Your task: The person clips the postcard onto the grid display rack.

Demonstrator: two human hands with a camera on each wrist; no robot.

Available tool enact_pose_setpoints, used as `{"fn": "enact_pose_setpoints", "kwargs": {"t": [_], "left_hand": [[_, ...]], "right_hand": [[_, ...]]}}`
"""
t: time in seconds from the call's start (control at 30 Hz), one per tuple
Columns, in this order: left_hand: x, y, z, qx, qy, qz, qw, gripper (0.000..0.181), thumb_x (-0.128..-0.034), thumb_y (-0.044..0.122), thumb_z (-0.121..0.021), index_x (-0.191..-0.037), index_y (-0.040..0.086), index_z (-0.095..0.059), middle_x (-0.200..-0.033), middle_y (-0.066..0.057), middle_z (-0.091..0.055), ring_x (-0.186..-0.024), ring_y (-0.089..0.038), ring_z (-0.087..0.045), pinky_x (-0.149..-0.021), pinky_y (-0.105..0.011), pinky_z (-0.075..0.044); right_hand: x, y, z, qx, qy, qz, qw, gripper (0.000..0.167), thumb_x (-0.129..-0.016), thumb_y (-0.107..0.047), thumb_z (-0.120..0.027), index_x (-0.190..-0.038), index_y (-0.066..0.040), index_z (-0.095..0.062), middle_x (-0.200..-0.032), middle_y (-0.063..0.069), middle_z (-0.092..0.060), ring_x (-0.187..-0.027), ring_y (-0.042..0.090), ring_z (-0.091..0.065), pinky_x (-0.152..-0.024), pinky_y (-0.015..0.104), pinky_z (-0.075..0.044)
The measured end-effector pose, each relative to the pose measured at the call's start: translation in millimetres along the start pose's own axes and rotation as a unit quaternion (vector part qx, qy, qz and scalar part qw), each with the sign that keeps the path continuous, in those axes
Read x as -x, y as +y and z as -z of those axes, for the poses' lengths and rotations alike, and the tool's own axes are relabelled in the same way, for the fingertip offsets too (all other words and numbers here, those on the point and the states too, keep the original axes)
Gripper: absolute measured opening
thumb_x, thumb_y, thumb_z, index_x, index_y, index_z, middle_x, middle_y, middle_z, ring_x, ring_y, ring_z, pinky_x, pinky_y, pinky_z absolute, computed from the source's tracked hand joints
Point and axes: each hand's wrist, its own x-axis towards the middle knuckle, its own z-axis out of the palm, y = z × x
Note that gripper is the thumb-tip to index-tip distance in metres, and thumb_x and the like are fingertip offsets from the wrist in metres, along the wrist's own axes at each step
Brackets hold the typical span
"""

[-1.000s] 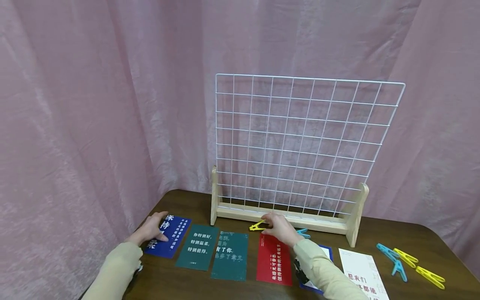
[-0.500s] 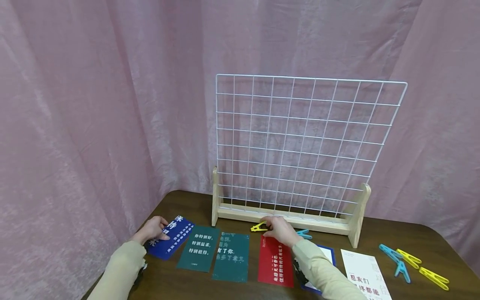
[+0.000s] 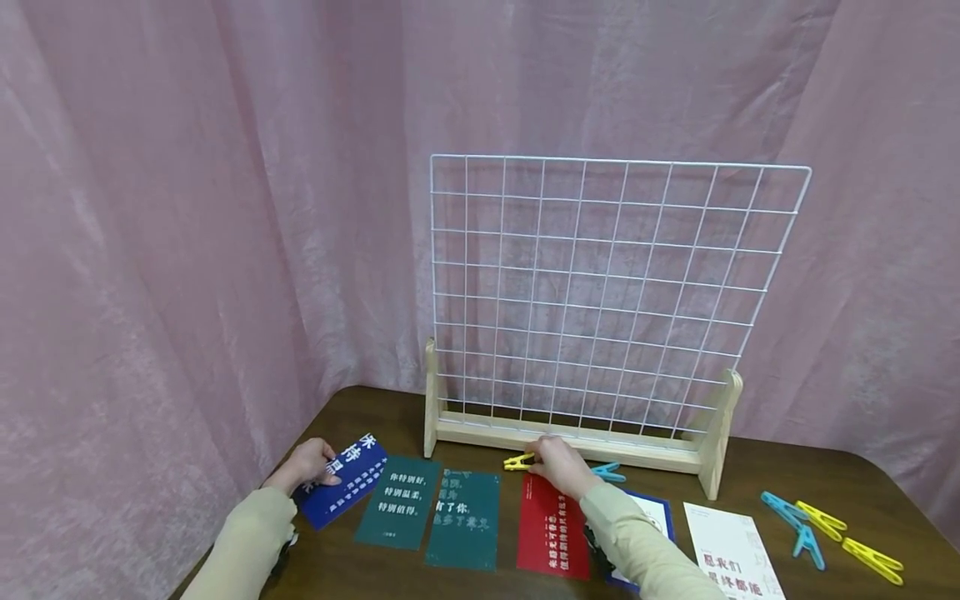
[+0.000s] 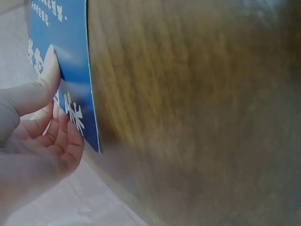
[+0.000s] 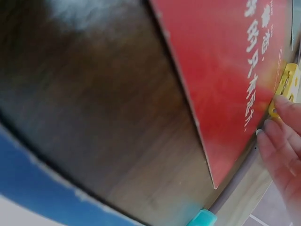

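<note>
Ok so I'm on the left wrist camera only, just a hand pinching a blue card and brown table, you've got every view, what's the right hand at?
Observer: The right hand has its fingertips at one end of a yellow clip.
Operator: And what lies next to the blue card?
Observer: The head view shows a green card just to its right.
Operator: Any card beyond the right sleeve?
Observer: Yes, a white card lies to the right of it.
</note>
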Motion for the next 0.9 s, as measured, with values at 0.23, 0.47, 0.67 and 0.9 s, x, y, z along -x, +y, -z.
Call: {"fn": "enact_pose_setpoints", "kwargs": {"t": [0.23, 0.47, 0.67, 0.9], "left_hand": [[3.3, -5.7, -0.2, -0.016, 0.020, -0.009, 0.9996, 0.029, -0.0656, -0.002, -0.077, -0.077, -0.004, -0.051, -0.067, -0.007, -0.050, -0.064, -0.023, -0.053, -0.061, -0.040, -0.046], [16.6, -10.8, 20.3, 0.011, 0.048, -0.077, 0.9958, 0.023, -0.0609, -0.007, -0.075, -0.071, -0.003, -0.055, -0.062, -0.002, -0.049, -0.058, -0.017, -0.048, -0.054, -0.031, -0.041], [13.9, -3.5, 47.3, 0.010, 0.046, -0.101, 0.9938, 0.018, -0.0610, -0.006, -0.075, -0.070, -0.004, -0.060, -0.061, -0.002, -0.052, -0.056, -0.015, -0.047, -0.053, -0.030, -0.041], [14.3, 17.8, 70.4, 0.013, 0.077, -0.127, 0.9888, 0.015, -0.0611, -0.006, -0.073, -0.068, -0.004, -0.060, -0.062, -0.004, -0.055, -0.055, -0.016, -0.048, -0.052, -0.032, -0.041]], "right_hand": [[4.2, -0.6, 6.7, 0.022, 0.038, 0.029, 0.9986, 0.022, -0.074, -0.011, -0.075, -0.095, -0.005, -0.068, -0.087, 0.003, -0.053, -0.070, 0.012, -0.052, -0.058, 0.023, -0.045], [1.8, -2.1, 26.2, -0.003, 0.056, 0.045, 0.9974, 0.020, -0.076, -0.005, -0.072, -0.095, -0.002, -0.066, -0.085, 0.006, -0.062, -0.066, 0.015, -0.059, -0.057, 0.022, -0.047], [1.3, 1.5, 44.8, -0.020, 0.092, 0.054, 0.9941, 0.021, -0.074, -0.003, -0.070, -0.093, 0.003, -0.064, -0.082, 0.008, -0.059, -0.064, 0.018, -0.056, -0.056, 0.023, -0.046], [6.0, 3.2, 69.0, -0.031, 0.121, 0.026, 0.9918, 0.023, -0.074, -0.005, -0.070, -0.095, 0.002, -0.063, -0.082, 0.005, -0.055, -0.065, 0.016, -0.052, -0.054, 0.023, -0.043]]}}
